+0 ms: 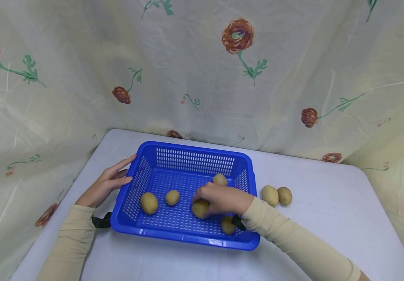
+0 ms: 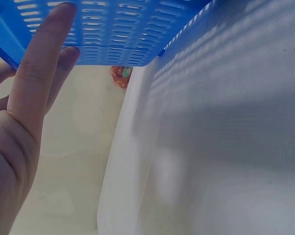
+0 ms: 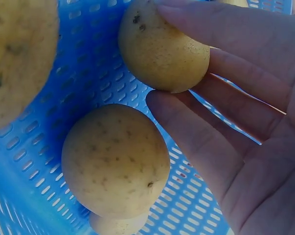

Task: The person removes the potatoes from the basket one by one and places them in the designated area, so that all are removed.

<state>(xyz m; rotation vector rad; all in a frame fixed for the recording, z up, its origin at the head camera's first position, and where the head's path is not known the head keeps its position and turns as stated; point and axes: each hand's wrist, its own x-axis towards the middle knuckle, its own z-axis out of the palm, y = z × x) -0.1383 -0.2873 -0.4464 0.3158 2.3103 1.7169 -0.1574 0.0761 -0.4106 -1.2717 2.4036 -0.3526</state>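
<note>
A blue slotted basket (image 1: 184,236) stands on a white table (image 1: 321,218). My right hand (image 1: 219,199) reaches into it and grips a potato (image 1: 200,209) low over the basket floor. In the right wrist view, the thumb and fingers of that hand (image 3: 225,103) pinch the potato (image 3: 162,49), and a second potato (image 3: 115,159) lies just beside it. My left hand (image 1: 117,177) rests with straight fingers against the basket's left wall. The left wrist view shows those fingers (image 2: 37,93) touching the blue wall (image 2: 118,29).
More potatoes lie in the basket at the left (image 1: 149,203), the middle (image 1: 172,197), the back (image 1: 220,179) and the front (image 1: 228,225). Two potatoes (image 1: 270,195) (image 1: 284,196) sit on the table right of the basket. A flowered cloth (image 1: 202,78) hangs behind.
</note>
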